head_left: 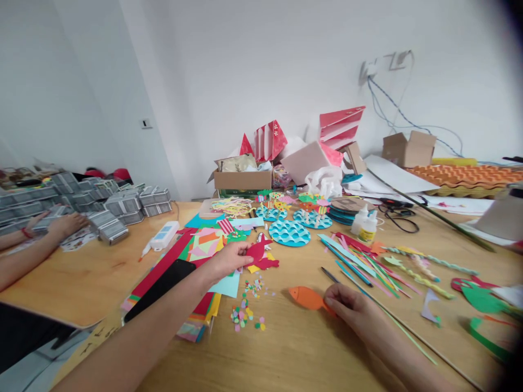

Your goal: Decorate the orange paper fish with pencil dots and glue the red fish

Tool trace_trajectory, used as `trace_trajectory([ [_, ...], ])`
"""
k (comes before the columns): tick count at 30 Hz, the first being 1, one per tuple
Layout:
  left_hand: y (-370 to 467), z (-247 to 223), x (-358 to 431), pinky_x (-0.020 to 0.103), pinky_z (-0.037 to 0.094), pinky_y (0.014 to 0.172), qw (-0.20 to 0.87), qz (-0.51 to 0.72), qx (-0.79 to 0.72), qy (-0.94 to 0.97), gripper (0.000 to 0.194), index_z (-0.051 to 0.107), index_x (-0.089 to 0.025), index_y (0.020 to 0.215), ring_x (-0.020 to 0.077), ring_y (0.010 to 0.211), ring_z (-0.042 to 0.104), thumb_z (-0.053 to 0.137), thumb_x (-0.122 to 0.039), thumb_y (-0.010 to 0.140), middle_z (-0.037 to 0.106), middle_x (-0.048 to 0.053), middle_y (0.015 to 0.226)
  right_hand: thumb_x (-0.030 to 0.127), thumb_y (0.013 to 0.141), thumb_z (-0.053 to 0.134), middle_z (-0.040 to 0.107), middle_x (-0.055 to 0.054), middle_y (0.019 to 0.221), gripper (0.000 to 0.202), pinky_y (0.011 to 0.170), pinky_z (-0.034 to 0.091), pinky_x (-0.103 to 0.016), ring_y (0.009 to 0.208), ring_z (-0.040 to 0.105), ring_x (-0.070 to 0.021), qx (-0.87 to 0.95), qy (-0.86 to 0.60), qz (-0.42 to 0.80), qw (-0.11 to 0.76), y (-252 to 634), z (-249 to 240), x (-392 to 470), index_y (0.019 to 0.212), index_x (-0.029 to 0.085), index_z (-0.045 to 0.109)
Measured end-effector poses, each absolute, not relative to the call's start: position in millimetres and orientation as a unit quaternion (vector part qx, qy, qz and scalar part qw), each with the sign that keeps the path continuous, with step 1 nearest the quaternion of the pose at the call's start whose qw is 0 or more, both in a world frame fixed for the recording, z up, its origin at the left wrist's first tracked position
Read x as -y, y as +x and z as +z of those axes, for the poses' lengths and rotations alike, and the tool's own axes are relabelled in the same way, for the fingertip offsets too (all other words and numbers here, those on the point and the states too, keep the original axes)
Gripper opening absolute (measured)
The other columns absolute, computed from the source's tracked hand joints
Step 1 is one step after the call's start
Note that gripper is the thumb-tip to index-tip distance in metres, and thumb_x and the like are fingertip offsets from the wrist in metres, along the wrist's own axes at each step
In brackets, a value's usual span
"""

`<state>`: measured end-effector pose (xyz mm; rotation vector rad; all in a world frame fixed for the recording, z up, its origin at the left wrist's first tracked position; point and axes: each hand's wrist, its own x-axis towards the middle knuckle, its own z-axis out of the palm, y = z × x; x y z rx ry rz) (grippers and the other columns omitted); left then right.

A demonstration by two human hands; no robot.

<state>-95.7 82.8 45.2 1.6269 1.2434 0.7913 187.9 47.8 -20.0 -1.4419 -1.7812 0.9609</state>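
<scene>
Between the thumb and fingers of my right hand [347, 305] is the tail end of an orange paper fish [305, 298], its head pointing left over the bare wood. My left hand [232, 257] pinches a dark red paper fish cutout [258, 250] above the stack of coloured paper [153, 269]. Another red cutout [267, 263] lies just below it. Small coloured paper dots [244, 314] are scattered on the table between my hands. A dark pen [329, 274] lies behind my right hand.
Blue wavy paper discs [289, 233] stand at the back, some carrying small paper fish. Glue bottles [366, 227], paper strips [359, 256] and a long thin stick [420, 337] are on the right. A black phone [159, 288] lies by my left forearm. A co-worker's hands [67, 223] handle grey bundles at far left.
</scene>
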Motion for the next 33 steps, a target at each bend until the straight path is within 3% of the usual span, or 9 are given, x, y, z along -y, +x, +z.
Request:
trace_trajectory([
  [6,-94,38,-82,0.021,0.036,0.055,0.454,0.31,-0.515,0.658,0.041,0.051,-0.015,0.106,0.0117,0.064,0.052,0.056,-0.019,0.066,0.055,-0.001,0.075,0.032,0.067,0.05,0.045,0.004,0.053,0.015,0.049,0.03,-0.023,0.051,0.04,-0.0102,0.672,-0.544,0.375,0.336,186,-15,-44,0.06,0.019,0.05],
  [10,-89,35,-78,0.022,0.038,0.06,0.461,0.302,-0.501,0.667,0.048,0.047,-0.015,0.113,0.0127,0.07,0.053,0.056,-0.014,0.065,0.055,0.0,0.08,0.031,0.066,0.05,0.045,0.005,0.052,0.014,0.048,0.029,-0.022,0.049,0.039,-0.0096,0.665,-0.55,0.377,0.336,185,-11,-43,0.06,0.018,0.051],
  [22,-77,42,-55,0.02,0.031,0.053,0.424,0.254,-0.492,0.717,0.048,0.048,-0.02,0.112,0.0103,0.058,0.041,0.052,-0.012,0.065,0.039,-0.007,0.063,0.033,0.065,0.049,0.043,0.005,0.052,0.015,0.048,0.027,-0.022,0.049,0.038,-0.009,0.66,-0.544,0.388,0.344,186,-13,-45,0.061,0.018,0.05],
  [30,-77,37,-37,0.019,0.032,0.053,0.448,0.251,-0.458,0.726,0.043,0.048,-0.023,0.104,0.0095,0.059,0.042,0.049,-0.009,0.062,0.042,-0.006,0.069,0.028,0.066,0.048,0.045,0.005,0.052,0.01,0.048,0.029,-0.022,0.049,0.039,-0.0088,0.664,-0.534,0.4,0.338,187,-9,-50,0.063,0.018,0.049],
  [33,-69,31,-24,0.019,0.033,0.055,0.468,0.212,-0.44,0.737,0.03,0.054,-0.022,0.092,0.0106,0.061,0.044,0.05,-0.012,0.064,0.047,-0.005,0.068,0.024,0.067,0.046,0.045,0.006,0.051,0.007,0.047,0.031,-0.022,0.047,0.04,-0.0084,0.672,-0.533,0.4,0.324,185,-7,-56,0.063,0.018,0.048],
])
